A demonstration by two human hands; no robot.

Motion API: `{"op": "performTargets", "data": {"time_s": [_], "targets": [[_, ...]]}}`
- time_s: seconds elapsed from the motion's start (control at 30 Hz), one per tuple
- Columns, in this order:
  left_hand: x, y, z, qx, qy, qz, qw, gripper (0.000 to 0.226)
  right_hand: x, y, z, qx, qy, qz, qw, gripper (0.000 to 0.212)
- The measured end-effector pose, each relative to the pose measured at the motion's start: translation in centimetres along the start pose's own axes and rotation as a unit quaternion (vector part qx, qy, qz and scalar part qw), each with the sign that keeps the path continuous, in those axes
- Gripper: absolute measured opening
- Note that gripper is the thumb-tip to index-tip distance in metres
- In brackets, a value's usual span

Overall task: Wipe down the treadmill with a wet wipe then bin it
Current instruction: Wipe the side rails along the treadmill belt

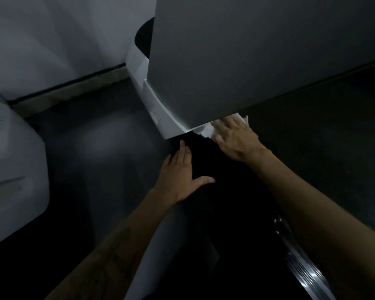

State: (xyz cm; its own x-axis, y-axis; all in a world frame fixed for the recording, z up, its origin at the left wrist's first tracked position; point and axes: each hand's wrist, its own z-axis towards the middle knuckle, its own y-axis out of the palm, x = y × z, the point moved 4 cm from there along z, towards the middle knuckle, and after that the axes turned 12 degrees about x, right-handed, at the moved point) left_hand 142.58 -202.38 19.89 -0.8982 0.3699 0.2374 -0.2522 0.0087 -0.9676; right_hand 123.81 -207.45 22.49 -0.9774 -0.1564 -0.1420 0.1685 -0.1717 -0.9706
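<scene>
Dim, underexposed shot w/ soft grain throughout. Brightest spot is the white wet wipe (208, 131) under the right hand (236, 139). Below the left hand (180, 176) it goes near black, detail lost. Glare streaks (thin, metallic) near the right forearm. Wide-angle bending at edges; left-side white shape soft, blurry.

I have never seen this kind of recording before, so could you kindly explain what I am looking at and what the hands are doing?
There is no robot here: a person wears a camera on the head, looking forward and down at their own bare arms in a dim room. The big grey slab is part of the treadmill, with a white edge below it. The right hand presses a white wet wipe against that lower edge, fingers fairly straight. The left hand lies flat and spread on a dark surface below, holding nothing. Another white machine stands at the left. No bin is visible.
</scene>
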Motion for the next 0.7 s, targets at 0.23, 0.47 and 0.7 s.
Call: {"op": "performTargets", "data": {"time_s": [0.23, 0.47, 0.7], "targets": [[0.1, 0.1, -0.3, 0.005, -0.006, -0.004, 1.0, 0.125, -0.2, 2.4, 1.6, -0.019, 0.018, -0.069, 0.997, 0.081], [0.1, 0.0, -0.1, 0.006, -0.005, -0.001, 1.0, 0.128, 0.7, 1.7, 1.3, 0.0, 0.003, -0.039, 0.999, 0.083], [0.1, -0.1, 0.1, -0.001, -0.008, -0.005, 1.0, 0.129, -3.0, 0.4, -1.4, 0.056, -0.01, 0.014, 0.998, 0.076]]}}
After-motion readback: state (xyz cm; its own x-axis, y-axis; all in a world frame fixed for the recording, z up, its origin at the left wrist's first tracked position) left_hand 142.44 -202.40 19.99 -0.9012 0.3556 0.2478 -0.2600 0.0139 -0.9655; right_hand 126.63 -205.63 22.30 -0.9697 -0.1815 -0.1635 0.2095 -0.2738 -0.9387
